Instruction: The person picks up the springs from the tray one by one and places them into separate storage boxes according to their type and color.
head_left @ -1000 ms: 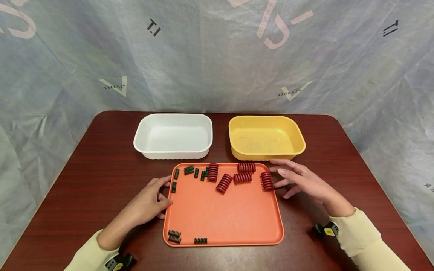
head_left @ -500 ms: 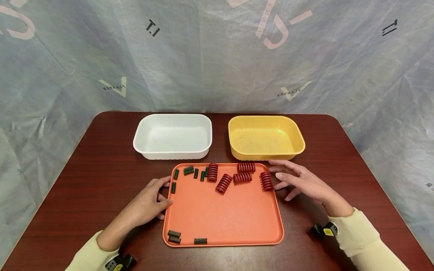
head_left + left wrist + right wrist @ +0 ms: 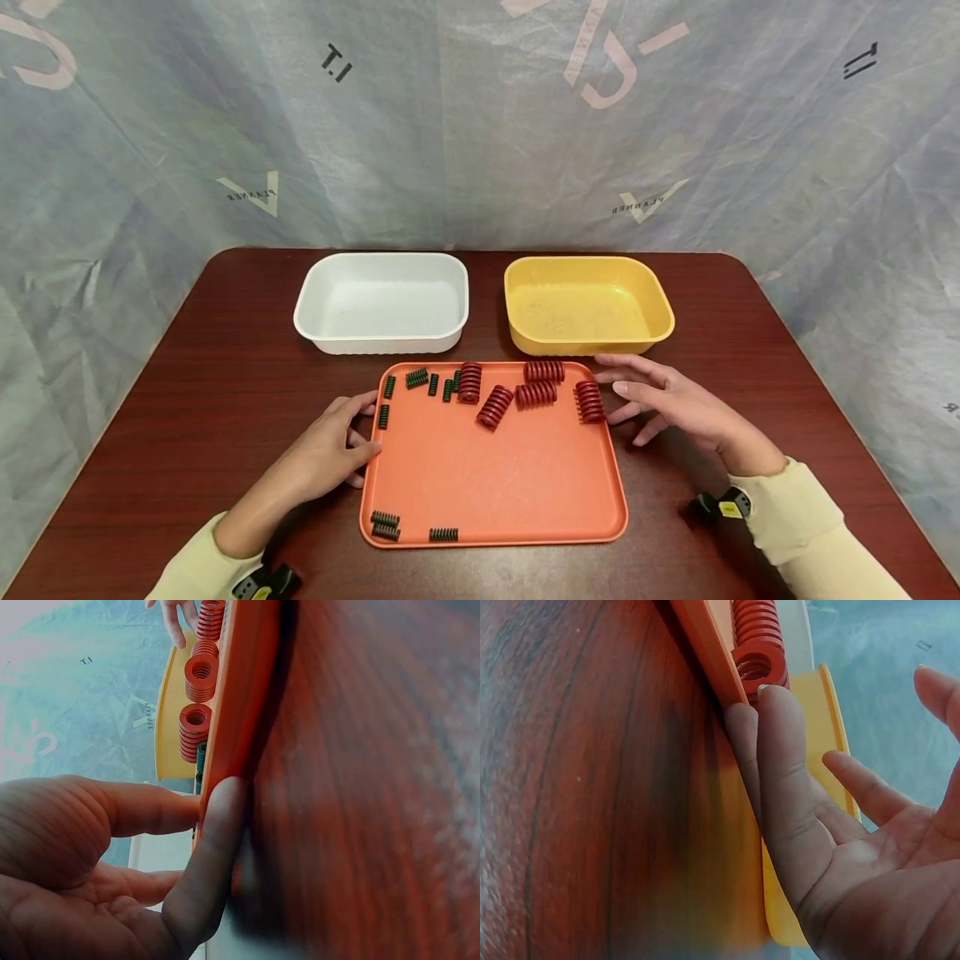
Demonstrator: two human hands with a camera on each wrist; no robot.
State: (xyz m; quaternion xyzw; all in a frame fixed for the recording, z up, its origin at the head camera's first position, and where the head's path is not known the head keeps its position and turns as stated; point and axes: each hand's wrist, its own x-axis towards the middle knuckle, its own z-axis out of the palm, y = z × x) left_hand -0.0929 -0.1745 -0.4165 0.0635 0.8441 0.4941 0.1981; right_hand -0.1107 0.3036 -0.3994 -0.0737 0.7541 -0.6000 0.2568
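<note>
An orange tray lies on the table, several coil springs on it. My left hand holds the tray's left side, thumb over the rim and a finger against its outer wall in the left wrist view. Thick red springs lie along the back and right of the tray. Small dark green springs sit along its back left, left edge and front left corner. My right hand has its fingers spread, with fingertips right at the tray's right rim beside a red spring.
A white bin stands behind the tray to the left, and a yellow bin behind it to the right. The dark reddish wooden table backs onto a grey printed sheet. Both wrists wear small black devices.
My right hand's fingers have shifted very slightly at the tray's right edge. The left hand, tray and springs stay where they were.
</note>
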